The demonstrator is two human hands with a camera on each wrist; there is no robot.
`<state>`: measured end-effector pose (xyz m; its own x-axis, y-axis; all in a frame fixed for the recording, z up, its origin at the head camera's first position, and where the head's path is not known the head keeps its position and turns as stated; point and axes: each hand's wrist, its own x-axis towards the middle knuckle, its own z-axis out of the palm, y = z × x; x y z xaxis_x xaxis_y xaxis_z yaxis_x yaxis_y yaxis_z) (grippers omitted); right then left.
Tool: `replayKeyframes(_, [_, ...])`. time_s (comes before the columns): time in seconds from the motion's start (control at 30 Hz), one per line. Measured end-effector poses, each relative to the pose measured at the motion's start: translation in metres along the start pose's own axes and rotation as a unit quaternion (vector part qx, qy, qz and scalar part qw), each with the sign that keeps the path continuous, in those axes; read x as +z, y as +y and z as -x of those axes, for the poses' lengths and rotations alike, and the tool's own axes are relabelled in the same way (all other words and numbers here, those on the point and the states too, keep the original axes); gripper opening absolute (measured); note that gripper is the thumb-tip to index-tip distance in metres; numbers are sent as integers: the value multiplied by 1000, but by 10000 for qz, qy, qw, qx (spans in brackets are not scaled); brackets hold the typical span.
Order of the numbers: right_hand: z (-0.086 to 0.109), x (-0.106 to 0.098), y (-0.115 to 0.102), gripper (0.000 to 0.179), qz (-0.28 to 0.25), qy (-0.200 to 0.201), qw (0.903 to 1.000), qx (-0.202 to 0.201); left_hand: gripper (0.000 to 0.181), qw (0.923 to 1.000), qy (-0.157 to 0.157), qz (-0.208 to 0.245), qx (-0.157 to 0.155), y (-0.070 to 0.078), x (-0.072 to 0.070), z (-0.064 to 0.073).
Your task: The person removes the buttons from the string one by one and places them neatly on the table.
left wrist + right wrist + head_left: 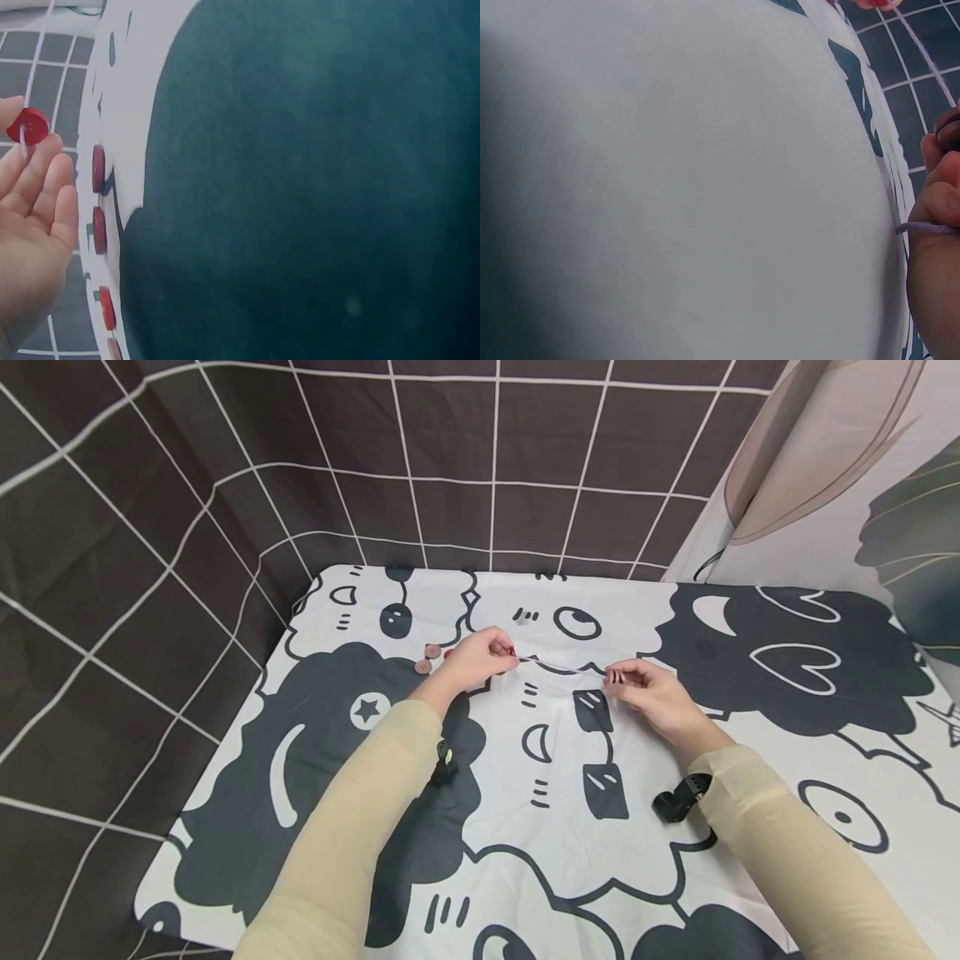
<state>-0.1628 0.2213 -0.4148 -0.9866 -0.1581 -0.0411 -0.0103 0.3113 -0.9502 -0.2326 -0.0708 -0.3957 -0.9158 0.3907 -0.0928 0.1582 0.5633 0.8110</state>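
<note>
Above the far half of the patterned surface [536, 835], the left hand [480, 656] pinches a red button [28, 126] between thumb and finger, a short end of pale cord [37, 60] showing through it; the cord runs nearly straight to the right hand [660, 697], whose thumb and fingers pinch a few dark buttons [615, 677] together. Pinkish buttons [423, 667] lie beside the left hand, toward the surface's far left corner; the left wrist view shows loose red buttons [99, 169] lined up there; whether the right hand's lower fingers touch each other, I cannot tell.
</note>
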Motion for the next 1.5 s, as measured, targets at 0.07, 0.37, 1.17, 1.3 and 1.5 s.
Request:
replayKeyframes(0.07, [0, 0, 0, 33, 3, 8, 10000, 11, 23, 10000, -11, -16, -1, -1, -1, 0])
replayKeyframes(0.37, [-1, 0, 3, 35, -33, 49, 10000, 57, 24, 9998, 13, -180, -7, -4, -6, 3])
replayKeyframes(1.17, [-3, -1, 7, 36, -11, 67, 10000, 59, 26, 9976, 564, -315, -241, -18, -34, 10])
replayKeyframes(1.3, [-4, -2, 8, 37, -93, 37, 9999, 77, 30, 9964, 657, -381, -366, -23, -39, 12])
replayKeyframes(1.5, [-4, -1, 7, 38, -85, 30, 9999, 124, 33, 9947, 850, -293, -491, -32, -47, 16])
